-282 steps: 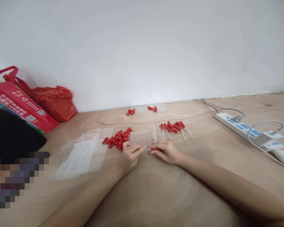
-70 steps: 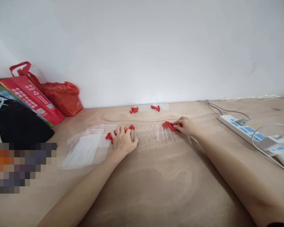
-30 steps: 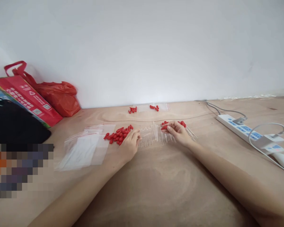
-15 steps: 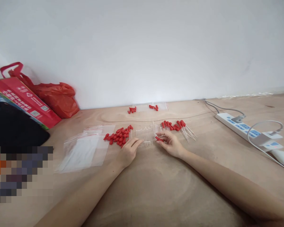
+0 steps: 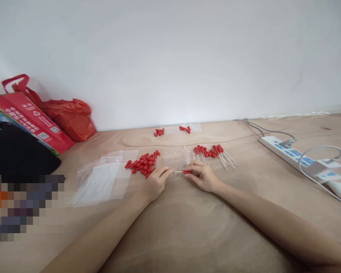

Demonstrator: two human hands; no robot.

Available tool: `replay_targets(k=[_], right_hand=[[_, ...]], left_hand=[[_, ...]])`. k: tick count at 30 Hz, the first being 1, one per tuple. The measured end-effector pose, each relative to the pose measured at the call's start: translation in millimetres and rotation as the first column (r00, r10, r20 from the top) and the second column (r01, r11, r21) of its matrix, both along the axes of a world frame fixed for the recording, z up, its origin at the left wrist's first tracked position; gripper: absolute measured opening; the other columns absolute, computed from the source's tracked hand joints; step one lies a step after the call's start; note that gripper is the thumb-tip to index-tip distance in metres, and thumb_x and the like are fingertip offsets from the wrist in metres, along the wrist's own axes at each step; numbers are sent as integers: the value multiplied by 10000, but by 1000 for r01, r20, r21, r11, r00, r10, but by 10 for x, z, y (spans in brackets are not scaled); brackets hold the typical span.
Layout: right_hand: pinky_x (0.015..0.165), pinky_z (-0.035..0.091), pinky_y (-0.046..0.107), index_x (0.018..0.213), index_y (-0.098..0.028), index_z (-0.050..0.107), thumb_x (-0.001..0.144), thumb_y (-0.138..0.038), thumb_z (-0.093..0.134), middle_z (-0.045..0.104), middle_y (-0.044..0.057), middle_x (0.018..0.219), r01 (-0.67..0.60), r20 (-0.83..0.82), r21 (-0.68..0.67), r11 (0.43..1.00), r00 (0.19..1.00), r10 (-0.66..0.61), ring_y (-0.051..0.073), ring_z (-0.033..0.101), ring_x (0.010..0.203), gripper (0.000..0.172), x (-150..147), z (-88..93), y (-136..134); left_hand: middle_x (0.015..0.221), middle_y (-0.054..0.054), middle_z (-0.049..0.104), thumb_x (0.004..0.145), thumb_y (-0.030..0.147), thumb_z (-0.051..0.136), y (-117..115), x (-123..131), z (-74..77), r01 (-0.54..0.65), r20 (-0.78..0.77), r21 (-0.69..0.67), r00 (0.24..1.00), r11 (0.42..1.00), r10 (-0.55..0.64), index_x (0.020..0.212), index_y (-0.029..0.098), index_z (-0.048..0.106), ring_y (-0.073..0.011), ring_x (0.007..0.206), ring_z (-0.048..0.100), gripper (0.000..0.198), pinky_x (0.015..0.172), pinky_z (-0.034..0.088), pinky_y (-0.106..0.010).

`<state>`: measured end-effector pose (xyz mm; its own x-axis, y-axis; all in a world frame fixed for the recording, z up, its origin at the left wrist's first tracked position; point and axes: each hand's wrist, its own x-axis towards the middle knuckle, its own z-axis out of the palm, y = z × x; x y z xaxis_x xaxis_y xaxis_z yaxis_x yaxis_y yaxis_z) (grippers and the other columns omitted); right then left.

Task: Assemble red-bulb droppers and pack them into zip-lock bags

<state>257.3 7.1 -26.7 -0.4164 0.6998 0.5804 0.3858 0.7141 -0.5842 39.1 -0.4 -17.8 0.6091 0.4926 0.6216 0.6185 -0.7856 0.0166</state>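
Note:
My left hand (image 5: pixel 157 182) pinches a thin clear glass dropper tube (image 5: pixel 178 172), held sideways with its end pointing right. In the fingers of my right hand (image 5: pixel 202 176) is a red rubber dropper bulb (image 5: pixel 187 172), its mouth at the tube's end; whether the tube sits inside it I cannot tell. Behind the hands lies a row of loose glass tubes (image 5: pixel 174 159). A pile of red bulbs (image 5: pixel 143 164) is beside my left hand. Several droppers with red bulbs fitted (image 5: pixel 220 149) lie beyond my right hand.
Clear zip bags (image 5: pixel 102 178) lie at the left. Against the wall are another clear bag (image 5: pixel 172 129) and small groups of red bulbs (image 5: pixel 159 132). A white power strip (image 5: pixel 284 149) with cables is at right. A red plastic bag (image 5: pixel 74 117) and black cloth (image 5: pixel 19 151) stand far left.
My right hand has moved slightly left and down, turning the red bulb level and bringing it to the glass tube's end. The left hand keeps its pinch on the tube.

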Motion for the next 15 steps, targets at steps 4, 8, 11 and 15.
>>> replay_targets(k=[4,8,11,15], right_hand=[[677,465,268,902,-186,631,781,-181,526,575,56,836,-31,-26,-30,999,999,30,130,564,749,160,-2,3,-4],[698,468,273,907,-184,627,797,-178,504,578,60,843,-66,-28,-28,997,998,65,131,566,764,165,3,1,1],[670,472,269,904,-194,628,788,-215,530,580,56,829,-82,-23,-25,996,996,82,131,565,741,153,9,-7,8],[661,472,261,878,-192,631,794,-230,528,580,53,804,-97,-33,-2,995,995,97,126,561,723,138,14,-6,6]], left_hand=[[888,-58,580,799,18,322,2,-5,-5,17,-18,4,1000,1000,-17,1049,163,537,-148,810,558,361,722,491,-266],[886,-60,591,801,12,324,8,-7,-9,37,-18,9,999,999,-37,1063,151,539,-140,808,558,366,723,488,-257],[883,-62,596,803,12,321,5,-4,-1,72,-23,5,997,997,-72,1070,144,537,-136,800,557,368,718,487,-251],[871,-57,599,805,15,317,-9,5,7,98,-26,-14,995,995,-98,1089,148,525,-128,775,555,376,702,488,-242]])
